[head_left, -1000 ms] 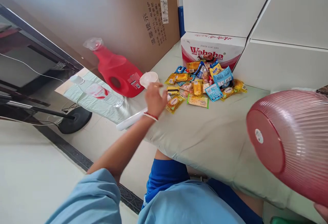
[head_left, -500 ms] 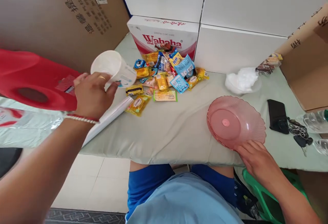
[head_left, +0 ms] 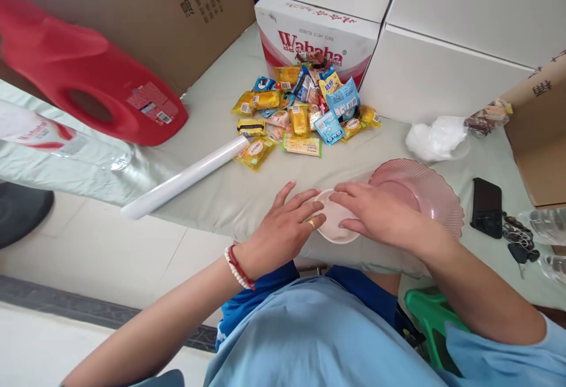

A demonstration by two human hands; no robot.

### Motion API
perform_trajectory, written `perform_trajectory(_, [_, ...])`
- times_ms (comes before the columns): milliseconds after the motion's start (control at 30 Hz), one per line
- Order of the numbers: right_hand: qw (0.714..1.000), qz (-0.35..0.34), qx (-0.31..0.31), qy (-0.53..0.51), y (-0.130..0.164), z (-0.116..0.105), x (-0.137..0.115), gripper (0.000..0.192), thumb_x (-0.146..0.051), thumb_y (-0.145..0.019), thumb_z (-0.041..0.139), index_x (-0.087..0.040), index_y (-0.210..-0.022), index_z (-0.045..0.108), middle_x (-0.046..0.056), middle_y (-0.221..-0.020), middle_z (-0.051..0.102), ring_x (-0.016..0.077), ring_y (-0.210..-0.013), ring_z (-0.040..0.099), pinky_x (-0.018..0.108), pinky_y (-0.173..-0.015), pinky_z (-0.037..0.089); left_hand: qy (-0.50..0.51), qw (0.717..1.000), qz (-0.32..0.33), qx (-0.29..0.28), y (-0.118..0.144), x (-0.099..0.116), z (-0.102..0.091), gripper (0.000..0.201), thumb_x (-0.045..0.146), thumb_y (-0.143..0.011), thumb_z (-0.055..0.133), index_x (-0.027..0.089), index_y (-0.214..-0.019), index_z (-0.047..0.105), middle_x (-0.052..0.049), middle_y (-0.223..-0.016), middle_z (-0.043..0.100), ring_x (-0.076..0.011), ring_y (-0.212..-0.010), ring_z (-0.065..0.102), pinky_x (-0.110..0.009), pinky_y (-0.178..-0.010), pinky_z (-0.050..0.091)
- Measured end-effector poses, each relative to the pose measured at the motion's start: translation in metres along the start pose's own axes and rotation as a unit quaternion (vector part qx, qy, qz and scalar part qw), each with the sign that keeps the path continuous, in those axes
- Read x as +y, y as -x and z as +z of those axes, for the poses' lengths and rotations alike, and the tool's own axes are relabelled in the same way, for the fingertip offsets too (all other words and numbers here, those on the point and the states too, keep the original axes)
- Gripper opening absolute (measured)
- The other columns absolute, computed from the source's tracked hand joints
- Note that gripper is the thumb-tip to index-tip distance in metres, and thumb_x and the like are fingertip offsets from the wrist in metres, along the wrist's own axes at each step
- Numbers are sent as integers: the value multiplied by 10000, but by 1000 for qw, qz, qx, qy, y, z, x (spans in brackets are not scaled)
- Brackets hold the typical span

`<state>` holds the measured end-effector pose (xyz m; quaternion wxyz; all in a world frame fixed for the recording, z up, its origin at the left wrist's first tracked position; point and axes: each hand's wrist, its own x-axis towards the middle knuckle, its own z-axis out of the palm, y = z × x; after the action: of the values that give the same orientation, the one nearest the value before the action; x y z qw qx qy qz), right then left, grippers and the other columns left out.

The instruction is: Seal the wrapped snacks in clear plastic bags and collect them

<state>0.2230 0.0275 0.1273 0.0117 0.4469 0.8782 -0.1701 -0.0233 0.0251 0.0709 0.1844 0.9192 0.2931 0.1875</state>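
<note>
A white plastic tub [head_left: 338, 230] stands on the cloth near the table's front edge, its round opening facing up toward me. At its left rim, my left hand [head_left: 283, 228] has its fingers stretched and spread, the tips at or over the edge. From the right, my right hand [head_left: 375, 210] reaches across the opening with thumb and fingers apart. Whether its fingertips touch the tub, I cannot tell. Just behind my right wrist lies a pink scalloped plastic bowl [head_left: 437, 192], partly covered by that forearm.
Several wrapped snacks [head_left: 298, 118] lie heaped before a Wahaha carton [head_left: 318, 33]. On the left are a white roll [head_left: 190, 177], a red jug [head_left: 110, 86] and a clear bottle [head_left: 57, 136]. A white bag [head_left: 435, 138], phone [head_left: 486, 207] and keys [head_left: 519, 236] lie on the right.
The white tub has come from the left, beside the red jug, to the table in front of me. My right hand has left the pink bowl's rim and moved to the tub.
</note>
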Motion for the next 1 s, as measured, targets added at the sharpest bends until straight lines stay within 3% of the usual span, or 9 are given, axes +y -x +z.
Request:
perform_trajectory(67, [997,27,-60,48,-16,9,-5,533,-188,-897,712,-179,-1412,575,202,-1543,488,324,-1139,674,434,-879,583,29,997,-48,50,11,2,9,380,119,-944,557,267,-1279,660,-104,-1383,664,-283,-1439,515,-617,-1266,296])
perform_trajectory(167, [995,22,-43,88,-24,15,-17,528,-75,-917,602,-207,-1426,549,191,-1646,351,321,-1190,628,409,-857,579,64,990,-102,78,27,4,26,442,148,-908,604,235,-1341,610,-154,-1496,567,-309,-1451,491,-588,-1223,389])
perform_trajectory(333, [989,40,-52,131,-25,15,-32,478,-51,-939,526,-206,-1388,576,170,-1343,628,295,-1067,653,327,-705,563,71,988,-110,83,32,2,46,429,100,-915,561,259,-1310,615,-129,-1517,557,-312,-1477,461,-607,-1227,378])
perform_trajectory(433, [984,50,-106,134,-41,21,-29,558,-62,-913,573,-147,-1463,524,182,-1255,682,281,-1004,709,308,-701,553,93,983,-99,122,25,-1,53,574,76,-907,544,250,-1451,484,-155,-1525,542,-291,-1462,481,-571,-1207,420])
perform_trajectory(500, [980,59,-150,112,-54,27,-24,508,-100,-905,610,-127,-1411,574,177,-1189,714,273,-965,733,306,-721,552,113,977,-105,150,22,-2,56,695,79,-893,561,240,-1540,362,-181,-1538,518,-288,-1466,477,-551,-1192,442])
perform_trajectory(567, [979,76,-166,88,-62,33,-21,409,-138,-902,624,-130,-1310,646,168,-1115,731,279,-944,743,320,-745,554,119,975,-123,139,20,-2,58,813,113,-882,615,259,-1599,259,-189,-1564,489,-308,-1477,466,-600,-1216,395])
perform_trajectory(700, [989,106,-96,28,-58,40,-20,455,-173,-899,598,-166,-1354,621,159,-1186,699,289,-950,739,360,-771,561,122,976,-143,109,23,-4,64,1023,284,-845,800,339,-1639,158,-186,-1641,393,-363,-1518,409,-688,-1236,306])
perform_trajectory(833, [992,97,-16,-84,-40,40,-30,536,-156,-884,601,-209,-1415,550,126,-1325,635,256,-1058,701,361,-883,555,155,961,-134,185,24,-8,71,1151,388,-763,897,345,-1643,156,-207,-1695,235,-391,-1572,301,-614,-1210,397])
perform_trajectory(1000, [964,76,147,-210,-1,18,-26,479,-128,-881,611,-228,-1348,573,94,-1238,676,218,-1063,684,345,-912,560,161,954,-143,210,17,-17,73,1015,364,-813,854,332,-1608,224,-173,-1549,448,-372,-1476,454,-599,-1157,464])
